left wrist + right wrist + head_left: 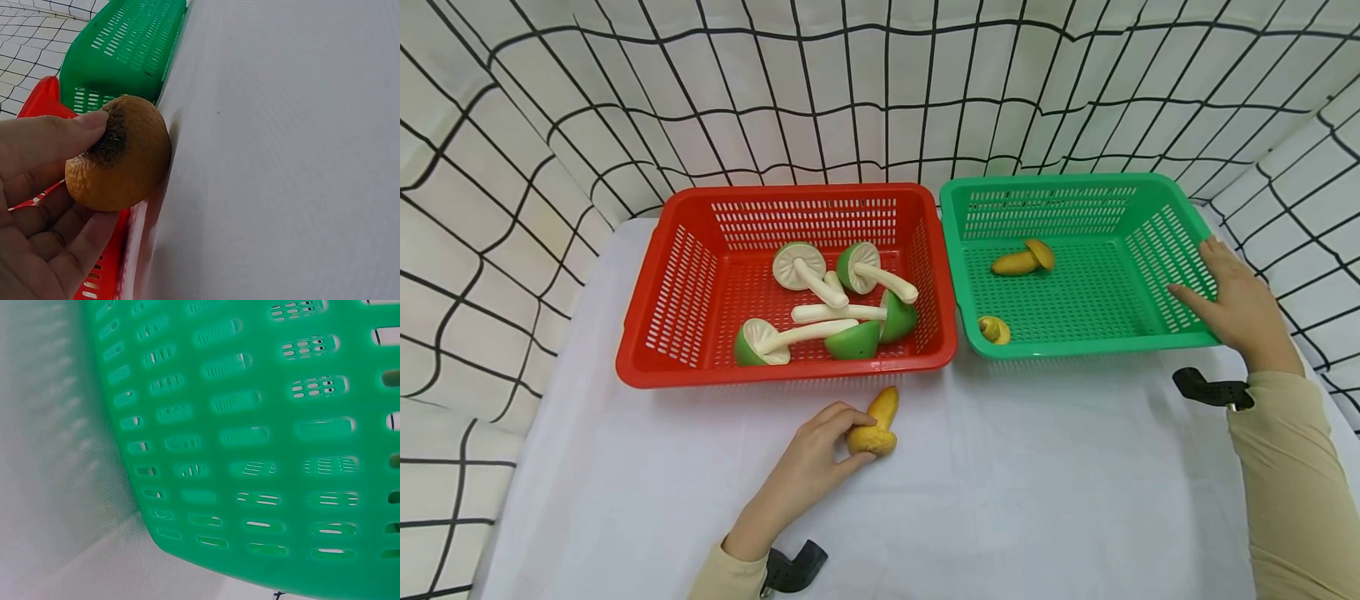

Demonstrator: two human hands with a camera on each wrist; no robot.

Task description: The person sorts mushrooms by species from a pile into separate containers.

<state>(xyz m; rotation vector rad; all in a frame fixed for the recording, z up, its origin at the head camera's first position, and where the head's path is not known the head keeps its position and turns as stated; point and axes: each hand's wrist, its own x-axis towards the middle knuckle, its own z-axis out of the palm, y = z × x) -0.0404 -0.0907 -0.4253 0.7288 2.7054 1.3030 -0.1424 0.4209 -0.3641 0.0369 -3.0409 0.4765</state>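
Observation:
Between thumb and fingers, my left hand (816, 454) pinches a yellow toy mushroom (883, 408) by its cap, just in front of the red basket (670, 371). The left wrist view shows the rounded cap (134, 162) with a dark patch under the thumb; the stem is hidden there. My right hand (1243, 300) rests on the right rim of the green basket (1180, 342), thumb spread over the inside. Only the slotted outer wall (206, 450) fills most of the right wrist view. Two more yellow mushrooms (1017, 263) lie in the green basket.
Several green-capped mushrooms (793, 335) with white stems lie in the red basket. Both baskets stand side by side on a white-covered table (1045, 483). Black netting over white cloth (865, 92) rises behind and along the sides.

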